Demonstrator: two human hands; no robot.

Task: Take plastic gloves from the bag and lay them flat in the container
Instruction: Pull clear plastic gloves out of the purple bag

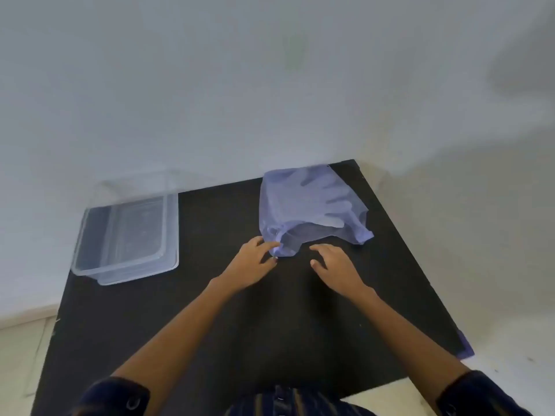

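A translucent purple plastic bag (309, 205) lies on the black table (240, 325) at the far right, its mouth facing me. Pale glove shapes show faintly through its skin. My left hand (250, 261) touches the bag's near left handle with its fingertips, fingers apart. My right hand (336, 265) hovers just in front of the bag's mouth, fingers spread, holding nothing. A clear rectangular plastic container (126, 235) stands at the table's far left; I see nothing inside it.
A pale wall rises right behind the table. The container overhangs the table's far left corner. A purple scrap (465, 346) sticks out at the table's right edge. Light floor shows on both sides.
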